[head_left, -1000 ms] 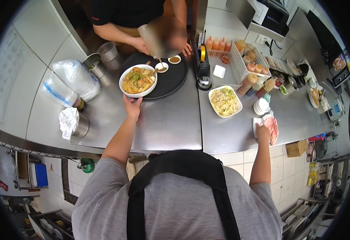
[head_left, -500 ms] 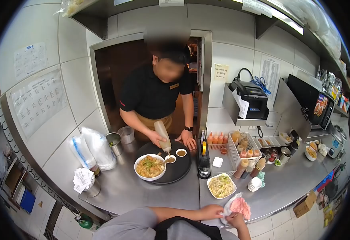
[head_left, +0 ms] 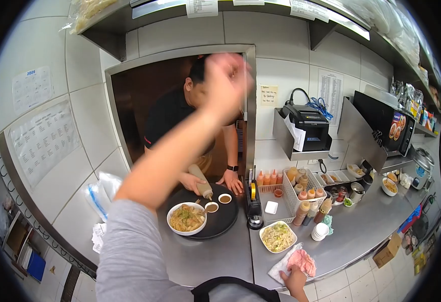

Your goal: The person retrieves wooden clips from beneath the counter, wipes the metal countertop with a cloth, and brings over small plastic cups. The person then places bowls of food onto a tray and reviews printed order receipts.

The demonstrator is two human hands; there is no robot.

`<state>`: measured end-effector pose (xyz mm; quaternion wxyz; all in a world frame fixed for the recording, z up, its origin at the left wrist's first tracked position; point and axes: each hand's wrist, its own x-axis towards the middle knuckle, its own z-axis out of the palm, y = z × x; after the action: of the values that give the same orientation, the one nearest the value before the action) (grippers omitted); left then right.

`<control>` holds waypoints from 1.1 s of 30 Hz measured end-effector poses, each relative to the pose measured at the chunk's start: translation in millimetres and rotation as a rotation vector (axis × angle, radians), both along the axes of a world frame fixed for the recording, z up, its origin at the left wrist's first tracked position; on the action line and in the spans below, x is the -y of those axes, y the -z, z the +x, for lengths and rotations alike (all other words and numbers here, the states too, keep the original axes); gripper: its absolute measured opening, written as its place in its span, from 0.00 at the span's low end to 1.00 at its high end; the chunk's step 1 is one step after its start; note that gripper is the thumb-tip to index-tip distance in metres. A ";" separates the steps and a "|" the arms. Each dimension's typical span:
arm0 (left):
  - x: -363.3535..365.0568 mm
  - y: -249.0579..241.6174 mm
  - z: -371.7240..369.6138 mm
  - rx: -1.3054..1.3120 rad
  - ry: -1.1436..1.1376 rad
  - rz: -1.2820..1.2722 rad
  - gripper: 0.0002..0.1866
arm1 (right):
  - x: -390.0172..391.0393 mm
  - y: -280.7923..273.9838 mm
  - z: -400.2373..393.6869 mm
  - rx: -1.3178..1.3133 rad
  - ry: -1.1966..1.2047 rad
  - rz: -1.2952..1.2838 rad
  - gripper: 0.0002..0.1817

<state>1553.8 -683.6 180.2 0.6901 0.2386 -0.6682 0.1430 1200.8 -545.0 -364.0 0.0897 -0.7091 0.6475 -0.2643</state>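
My left hand (head_left: pixel 228 75) is raised high in front of the doorway, blurred by motion, its fingers curled; what it may hold cannot be made out. At the counter's front edge my right hand (head_left: pixel 295 279) rests on a white and pink cloth (head_left: pixel 301 261), thumb and fingers apart. Just behind the cloth sits a square white bowl of rice (head_left: pixel 278 236). Across the counter a person in black holds a squeeze bottle (head_left: pixel 201 182) over a small sauce cup (head_left: pixel 211 207). A noodle bowl (head_left: pixel 187 219) and a second sauce cup (head_left: pixel 225 199) share the black round tray (head_left: pixel 220 225).
Sauce bottles fill a white basket (head_left: pixel 305 189). Stacked white cups (head_left: pixel 320 231) stand right of the rice bowl. A bell (head_left: pixel 254 222) and tape dispenser (head_left: pixel 253 194) sit mid-counter. A printer (head_left: pixel 307 128) hangs on the wall, with a microwave (head_left: pixel 389 123) farther right.
My left hand has left the cloth and swung up and left across the view. My right hand stays at the cloth, now flatter. The person's bottle tip has lifted slightly from the cup.
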 end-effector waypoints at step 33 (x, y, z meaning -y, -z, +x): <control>31.5 -188.1 127.2 -0.104 -0.277 0.069 0.29 | 3.7 -3.5 15.0 -0.097 0.081 -0.008 0.16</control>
<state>1680.9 -715.2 368.3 0.6888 0.3593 -0.5966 0.2013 1215.7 -548.7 -360.6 0.0444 -0.6945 0.6783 -0.2358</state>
